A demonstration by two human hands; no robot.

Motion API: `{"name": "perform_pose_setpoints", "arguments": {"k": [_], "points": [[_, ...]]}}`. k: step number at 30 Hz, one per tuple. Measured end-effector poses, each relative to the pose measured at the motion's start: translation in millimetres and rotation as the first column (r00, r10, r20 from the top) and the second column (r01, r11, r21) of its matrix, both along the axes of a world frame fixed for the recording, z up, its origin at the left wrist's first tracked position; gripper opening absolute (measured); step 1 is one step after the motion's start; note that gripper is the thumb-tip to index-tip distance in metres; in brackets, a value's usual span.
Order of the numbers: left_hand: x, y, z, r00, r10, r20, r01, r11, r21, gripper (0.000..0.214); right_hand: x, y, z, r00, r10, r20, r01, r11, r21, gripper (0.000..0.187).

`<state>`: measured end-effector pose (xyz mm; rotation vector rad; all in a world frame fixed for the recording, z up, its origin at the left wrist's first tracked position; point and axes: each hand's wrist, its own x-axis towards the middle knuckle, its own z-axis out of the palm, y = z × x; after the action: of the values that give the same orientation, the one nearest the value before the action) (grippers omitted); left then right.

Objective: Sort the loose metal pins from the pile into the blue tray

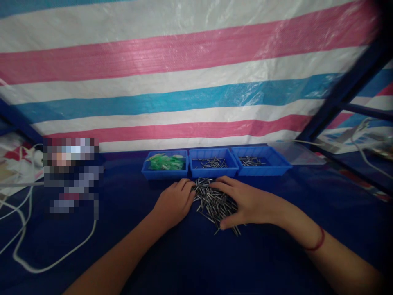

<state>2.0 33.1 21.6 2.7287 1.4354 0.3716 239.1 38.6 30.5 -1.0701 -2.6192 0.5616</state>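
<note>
Here are our rods (215,205), heaped on the table (190,258) just in front of the middle bin (213,172). Our left hand (175,200) meets the heap, fingers bunched; whether they grip any, we can't tell. Our right hand (247,200) has thumb and fingers spread wide around it! Left of the middle bin, green packets (167,162) fill the left bin (166,175); behind it, our striped sheet (196,94).

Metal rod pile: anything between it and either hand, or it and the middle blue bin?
Nothing visible separates the metal rods from the left hand, at their left edge, or the right hand, spread over their right side. Toward the middle blue bin, only its front wall intervenes.
</note>
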Motion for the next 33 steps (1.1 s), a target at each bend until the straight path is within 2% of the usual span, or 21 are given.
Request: {"name": "perform_pose_setpoints", "arguments": {"k": [2, 4, 8, 10, 12, 17, 20, 24, 29, 33], "points": [[-0.7, -2.3, 4.5, 1.000, -0.013, 0.019, 0.014, 0.999, -0.032, 0.037, 6.4, -2.0, 1.4, 1.000, 0.015, 0.005, -0.014, 0.998, -0.055, 0.098], [-0.2, -5.5, 7.7, 0.999, -0.025, 0.027, 0.027, 0.997, -0.070, 0.050, 9.1, -2.9, 2.6, 1.000, 0.014, 0.010, -0.013, 0.996, -0.094, 0.096], [8.1, -12.2, 6.8, 0.998, -0.063, 0.028, 0.066, 0.990, -0.124, 0.092, 7.1, -0.2, 5.4, 0.999, 0.032, 0.018, -0.029, 0.989, -0.142, 0.068], [14.5, -14.8, 3.9, 0.996, -0.088, 0.034, 0.092, 0.988, -0.122, 0.098, 5.0, 1.8, 6.1, 1.000, 0.022, 0.014, -0.020, 0.991, -0.135, 0.052], [20.0, -16.4, 0.7, 0.995, -0.095, 0.040, 0.099, 0.988, -0.117, 0.091, 2.5, 3.2, 5.9, 1.000, 0.004, 0.004, -0.003, 0.994, -0.108, 0.040], [23.1, -14.5, -6.3, 0.991, -0.065, 0.116, 0.075, 0.993, -0.087, 0.049, -5.7, 5.8, 2.1, 0.997, -0.032, -0.068, 0.034, 0.999, 0.022, 0.016], [20.4, -10.8, -9.8, 0.977, -0.070, 0.200, 0.088, 0.993, -0.078, 0.036, -8.9, 8.6, -1.0, 0.991, -0.054, -0.125, 0.064, 0.995, 0.078, 0.013], [17.8, -8.0, -11.1, 0.966, -0.061, 0.252, 0.082, 0.994, -0.073, 0.033, -8.9, 10.9, -2.0, 0.976, -0.057, -0.211, 0.087, 0.987, 0.135, 0.017], [17.9, -11.1, -6.4, 0.979, -0.038, 0.201, 0.044, 0.999, -0.026, 0.033, -8.7, 9.4, 2.2, 0.975, -0.065, -0.211, 0.122, 0.955, 0.270, 0.019], [17.4, -15.2, -1.4, 0.978, -0.002, 0.210, -0.001, 1.000, 0.015, 0.035, -13.8, 5.5, 3.7, 0.949, -0.099, -0.300, 0.167, 0.963, 0.211, 0.022]]}}
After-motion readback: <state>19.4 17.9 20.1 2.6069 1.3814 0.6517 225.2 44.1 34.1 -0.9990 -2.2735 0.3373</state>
